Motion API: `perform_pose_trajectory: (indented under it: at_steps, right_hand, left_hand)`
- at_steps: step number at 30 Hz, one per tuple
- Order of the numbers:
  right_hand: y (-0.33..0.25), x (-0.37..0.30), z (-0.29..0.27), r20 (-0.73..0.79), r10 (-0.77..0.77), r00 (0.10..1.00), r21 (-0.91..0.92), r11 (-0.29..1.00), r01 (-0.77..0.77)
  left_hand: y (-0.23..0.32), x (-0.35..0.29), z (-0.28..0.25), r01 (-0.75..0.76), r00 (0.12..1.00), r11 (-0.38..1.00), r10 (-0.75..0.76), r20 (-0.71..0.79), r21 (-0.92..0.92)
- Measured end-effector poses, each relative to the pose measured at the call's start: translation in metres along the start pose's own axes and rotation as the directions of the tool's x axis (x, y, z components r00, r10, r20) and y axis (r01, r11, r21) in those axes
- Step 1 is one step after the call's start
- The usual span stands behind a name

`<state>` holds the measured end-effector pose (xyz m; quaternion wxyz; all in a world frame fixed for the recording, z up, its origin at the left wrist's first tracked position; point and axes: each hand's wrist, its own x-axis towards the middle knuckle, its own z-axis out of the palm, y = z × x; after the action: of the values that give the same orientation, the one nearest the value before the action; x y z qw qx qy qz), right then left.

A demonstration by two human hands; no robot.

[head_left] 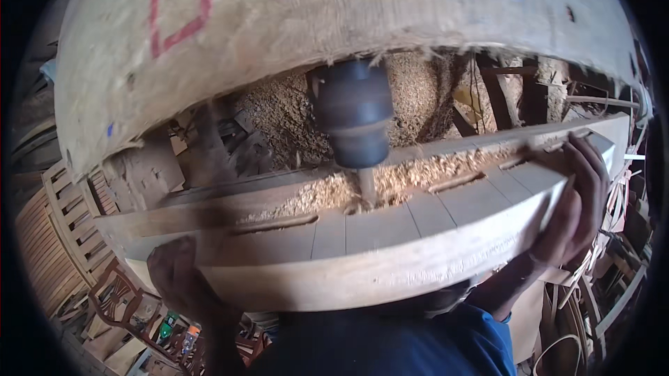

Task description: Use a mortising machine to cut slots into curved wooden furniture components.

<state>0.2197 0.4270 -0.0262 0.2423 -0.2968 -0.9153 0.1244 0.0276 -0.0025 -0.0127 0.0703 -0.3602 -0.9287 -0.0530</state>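
Gripping a long, pale wooden beam near its two ends, the person's hands sit well apart: the left hand, blurred, is curled against the near edge, and the right hand wraps the other end with its fingers over the top face. Large red painted characters run along the upper part of a broad, rough-edged wooden panel above the work, cut off by the upper edge of the view, with a small blue mark lower down at its left. The beam lies crosswise in front of the person's blue shirt, under a dark drill chuck that comes down from behind the panel. Its near face is smooth and plain; thin dark lines cross the top face, and long, round-ended slots are cut into that face on both sides of the bit. The bit's tip stands at a short opening between them, partly hidden by loose shavings heaped along the beam. At lower left, near a wooden chair, stands a green bottle, too small for any label to be read.
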Motion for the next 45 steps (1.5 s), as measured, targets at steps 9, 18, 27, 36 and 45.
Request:
perform_pose_trajectory:
  at_steps: [9, 18, 27, 36, 45]
  right_hand:
    - [-0.038, -0.063, -0.023, -0.045, 0.156, 0.987, -0.102, 0.982, -0.160]
    - [-0.026, -0.054, -0.014, -0.077, 0.166, 0.983, -0.065, 0.983, -0.171]
    - [-0.008, -0.030, -0.008, -0.030, 0.038, 0.999, -0.084, 0.996, -0.041]
    - [-0.012, -0.015, 0.000, -0.062, 0.099, 0.993, -0.001, 0.995, -0.099]
    - [-0.030, -0.059, -0.017, -0.084, 0.163, 0.983, -0.055, 0.984, -0.168]
  left_hand:
    - [-0.018, 0.030, -0.007, -0.096, 0.984, 0.993, 0.105, 0.145, -0.068]
    - [-0.012, 0.030, -0.004, -0.110, 0.992, 0.994, 0.110, 0.060, -0.002]
    - [-0.018, 0.018, -0.003, -0.058, 0.996, 0.998, 0.061, 0.065, -0.034]
    - [-0.001, 0.021, -0.005, -0.073, 0.997, 0.996, 0.074, 0.017, -0.042]
    - [-0.012, 0.035, -0.006, -0.154, 0.987, 0.988, 0.155, 0.040, -0.014]
